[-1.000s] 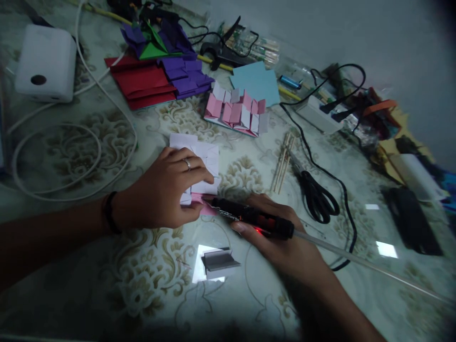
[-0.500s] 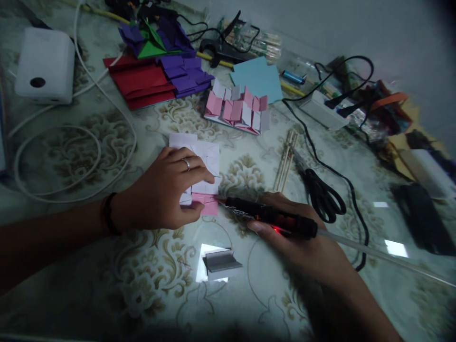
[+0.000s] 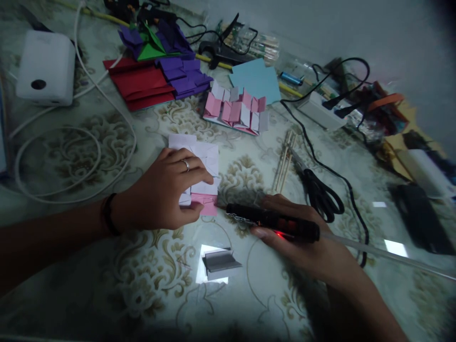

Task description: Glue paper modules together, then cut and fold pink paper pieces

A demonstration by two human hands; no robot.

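Note:
My left hand (image 3: pixel 174 187) lies with fingers stretched over a white paper piece (image 3: pixel 209 156), pressing it to the table. A pink paper strip (image 3: pixel 210 204) shows at its near edge, by my thumb, with a thin line of glue on it. My right hand (image 3: pixel 295 232) is wrapped round a black hot glue gun (image 3: pixel 272 221) with a small red light lit. A long clear glue stick (image 3: pixel 384 256) sticks out of its back. The nozzle points left, just beside the pink strip. Nearer to me lies a small folded grey paper piece (image 3: pixel 221 263).
Black-handled scissors (image 3: pixel 322 194) and thin wooden sticks (image 3: pixel 285 161) lie to the right. Folded pink-and-white paper (image 3: pixel 235 111), purple paper (image 3: pixel 185 76), red paper (image 3: pixel 138 83) and light blue paper (image 3: pixel 256 78) sit behind. A white power bank (image 3: pixel 46 66) with a looped cable (image 3: pixel 133 142) is left.
The glue gun has drawn back slightly right and down, so its tip is off the middle of the pink strip. My left hand stays in place on the paper.

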